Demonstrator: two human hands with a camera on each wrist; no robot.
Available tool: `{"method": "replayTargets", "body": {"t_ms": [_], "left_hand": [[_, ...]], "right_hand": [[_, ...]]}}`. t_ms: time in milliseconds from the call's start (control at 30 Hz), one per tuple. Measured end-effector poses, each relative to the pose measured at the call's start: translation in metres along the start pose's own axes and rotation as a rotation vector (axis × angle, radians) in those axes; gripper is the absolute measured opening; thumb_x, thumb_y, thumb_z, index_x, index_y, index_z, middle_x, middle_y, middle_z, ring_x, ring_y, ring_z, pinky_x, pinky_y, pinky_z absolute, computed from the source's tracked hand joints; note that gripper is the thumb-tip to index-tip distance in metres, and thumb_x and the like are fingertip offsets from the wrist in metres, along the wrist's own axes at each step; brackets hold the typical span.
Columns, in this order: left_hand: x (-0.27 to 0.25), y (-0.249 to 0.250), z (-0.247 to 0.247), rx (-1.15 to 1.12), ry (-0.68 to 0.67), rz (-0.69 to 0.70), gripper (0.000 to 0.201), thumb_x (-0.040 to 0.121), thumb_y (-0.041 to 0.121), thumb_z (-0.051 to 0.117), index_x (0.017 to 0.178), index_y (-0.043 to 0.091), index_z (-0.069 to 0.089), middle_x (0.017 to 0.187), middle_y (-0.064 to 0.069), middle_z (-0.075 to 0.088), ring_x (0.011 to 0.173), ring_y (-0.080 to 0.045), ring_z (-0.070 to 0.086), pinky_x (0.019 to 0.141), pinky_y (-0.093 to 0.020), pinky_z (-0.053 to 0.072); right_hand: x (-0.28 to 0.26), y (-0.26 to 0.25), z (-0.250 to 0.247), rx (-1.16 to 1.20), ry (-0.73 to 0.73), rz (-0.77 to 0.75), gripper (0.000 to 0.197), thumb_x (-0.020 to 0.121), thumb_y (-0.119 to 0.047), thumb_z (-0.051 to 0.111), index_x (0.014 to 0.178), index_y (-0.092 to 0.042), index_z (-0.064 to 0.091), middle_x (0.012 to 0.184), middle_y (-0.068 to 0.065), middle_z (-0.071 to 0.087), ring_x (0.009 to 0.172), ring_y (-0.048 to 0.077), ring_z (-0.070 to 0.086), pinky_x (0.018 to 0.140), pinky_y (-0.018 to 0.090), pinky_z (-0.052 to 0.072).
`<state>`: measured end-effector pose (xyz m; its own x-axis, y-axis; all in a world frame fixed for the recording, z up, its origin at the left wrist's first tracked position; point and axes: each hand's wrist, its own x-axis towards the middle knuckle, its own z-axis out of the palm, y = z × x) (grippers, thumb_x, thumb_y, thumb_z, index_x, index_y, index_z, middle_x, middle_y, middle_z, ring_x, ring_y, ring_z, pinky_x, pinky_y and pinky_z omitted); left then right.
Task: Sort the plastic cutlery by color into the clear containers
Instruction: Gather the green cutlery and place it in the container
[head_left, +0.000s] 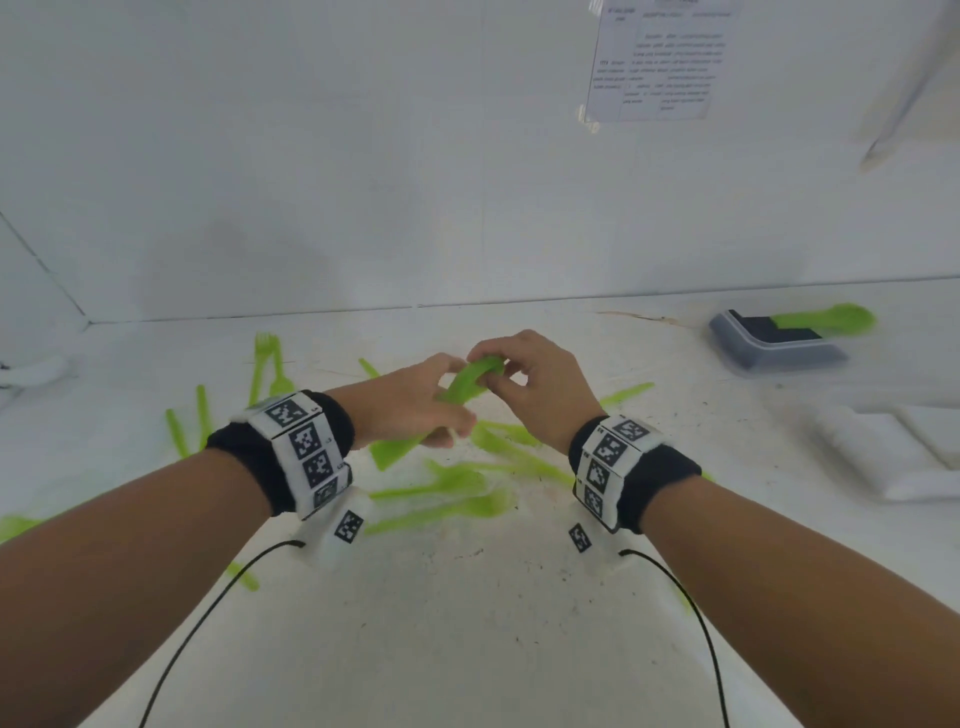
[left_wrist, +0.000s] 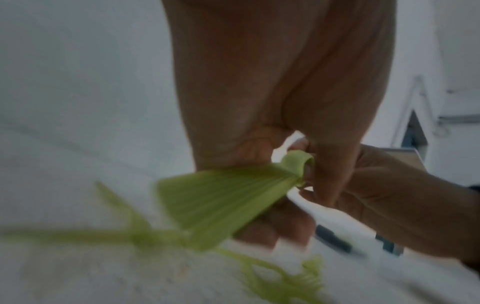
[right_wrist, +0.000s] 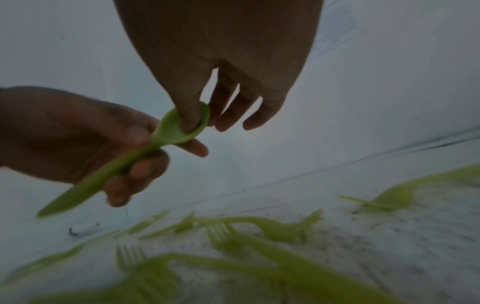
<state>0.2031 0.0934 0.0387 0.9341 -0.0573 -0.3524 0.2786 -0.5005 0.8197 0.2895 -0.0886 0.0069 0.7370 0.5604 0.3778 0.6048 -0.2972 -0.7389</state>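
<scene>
Where cutlery (head_left: 441, 483) lies, table (head_left: 467, 623) speckled.

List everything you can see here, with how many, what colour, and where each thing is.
Held spoons: a bunch, count unclear, green, gripped between both hands above the table.
Loose cutlery: many forks and other pieces, green, scattered on the table under and left of the hands.
Clear container: one, dark inside, far right; a green spoon lies across it.
Printed sheet: one, white, on the back wall.
Wristbands: two, black with white marker tags.
Left hand: grips the handles.
Right hand: pinches the spoon bowl.
</scene>
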Motion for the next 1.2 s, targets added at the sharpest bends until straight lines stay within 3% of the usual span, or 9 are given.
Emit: {"method": "replayTargets", "body": {"t_ms": [67, 133, 233, 367, 433, 533, 633, 900, 1200], "left_hand": [[-0.009, -0.005, -0.008, 0.406, -0.003, 0.016, 0.018, 0.1, 0.034, 0.063, 0.108, 0.023, 0.051, 0.086, -0.003, 0.067, 0.077, -0.025, 0.069, 0.072, -0.033, 0.057], [-0.013, -0.011, -0.013, 0.636, 0.039, 0.06, 0.027, 0.104, 0.045, 0.052, 0.092, 0.022, 0.045, 0.076, 0.001, 0.055, 0.065, -0.017, 0.054, 0.062, -0.029, 0.042], [-0.011, -0.006, -0.013, 0.735, 0.025, 0.097, 0.031, 0.105, 0.049, 0.048, 0.093, 0.021, 0.043, 0.073, 0.002, 0.051, 0.061, -0.013, 0.046, 0.058, -0.029, 0.035], [-0.001, 0.007, -0.012, 0.711, 0.024, 0.147, 0.029, 0.103, 0.053, 0.049, 0.118, 0.03, 0.04, 0.071, 0.001, 0.056, 0.061, -0.016, 0.051, 0.059, -0.031, 0.038], [0.005, 0.012, -0.009, 0.682, -0.021, 0.2, 0.02, 0.106, 0.049, 0.043, 0.12, 0.035, 0.04, 0.071, -0.002, 0.057, 0.062, -0.02, 0.053, 0.061, -0.034, 0.043], [0.016, 0.03, -0.002, 0.559, -0.087, 0.245, 0.018, 0.108, 0.041, 0.04, 0.124, 0.035, 0.048, 0.086, -0.004, 0.06, 0.075, -0.022, 0.056, 0.074, -0.037, 0.049], [0.035, 0.051, 0.012, 0.581, -0.093, 0.305, 0.017, 0.108, 0.039, 0.042, 0.121, 0.033, 0.052, 0.084, 0.001, 0.056, 0.071, -0.015, 0.051, 0.068, -0.03, 0.042], [0.089, 0.113, 0.071, 0.72, -0.056, 0.363, 0.013, 0.107, 0.04, 0.046, 0.12, 0.037, 0.045, 0.071, 0.002, 0.056, 0.063, -0.016, 0.051, 0.062, -0.032, 0.042], [0.156, 0.194, 0.172, 0.686, 0.021, 0.397, 0.017, 0.107, 0.035, 0.046, 0.124, 0.033, 0.045, 0.082, -0.004, 0.061, 0.074, -0.024, 0.059, 0.071, -0.036, 0.044]], "right_hand": [[-0.003, 0.008, -0.007, -0.037, 0.06, 0.011, 0.022, 0.089, -0.018, 0.073, 0.104, -0.035, 0.073, 0.099, -0.009, 0.064, 0.086, 0.004, 0.062, 0.086, 0.02, 0.049], [-0.006, 0.014, -0.011, -0.082, 0.045, 0.039, 0.017, 0.091, -0.024, 0.073, 0.104, -0.034, 0.071, 0.099, -0.01, 0.064, 0.09, 0.008, 0.061, 0.086, 0.028, 0.051], [-0.012, 0.018, -0.015, -0.231, 0.001, 0.026, 0.013, 0.093, -0.026, 0.069, 0.105, -0.028, 0.067, 0.102, -0.011, 0.06, 0.094, 0.014, 0.057, 0.082, 0.036, 0.05], [-0.019, 0.016, -0.034, -0.54, -0.06, 0.002, 0.01, 0.098, -0.021, 0.059, 0.107, -0.021, 0.058, 0.098, -0.005, 0.062, 0.088, 0.024, 0.054, 0.075, 0.045, 0.049], [-0.025, 0.015, -0.049, -0.649, -0.063, -0.002, 0.008, 0.098, -0.019, 0.056, 0.106, -0.019, 0.056, 0.093, -0.002, 0.06, 0.083, 0.026, 0.053, 0.071, 0.047, 0.049], [-0.033, 0.023, -0.074, -0.689, -0.016, 0.034, 0.016, 0.098, -0.019, 0.055, 0.114, -0.023, 0.057, 0.096, -0.002, 0.062, 0.084, 0.026, 0.054, 0.073, 0.046, 0.05], [-0.04, 0.033, -0.095, -0.741, -0.011, 0.025, 0.037, 0.098, -0.02, 0.056, 0.132, -0.032, 0.059, 0.105, -0.002, 0.064, 0.089, 0.026, 0.054, 0.073, 0.042, 0.049], [-0.049, 0.073, -0.181, -0.829, 0.005, 0.053, 0.031, 0.099, -0.017, 0.053, 0.125, -0.031, 0.065, 0.109, 0.001, 0.063, 0.095, 0.033, 0.053, 0.077, 0.047, 0.049], [-0.061, 0.138, -0.31, -0.851, -0.086, 0.136, 0.036, 0.098, -0.018, 0.052, 0.128, -0.035, 0.062, 0.111, -0.001, 0.06, 0.096, 0.03, 0.05, 0.08, 0.044, 0.047]]}}
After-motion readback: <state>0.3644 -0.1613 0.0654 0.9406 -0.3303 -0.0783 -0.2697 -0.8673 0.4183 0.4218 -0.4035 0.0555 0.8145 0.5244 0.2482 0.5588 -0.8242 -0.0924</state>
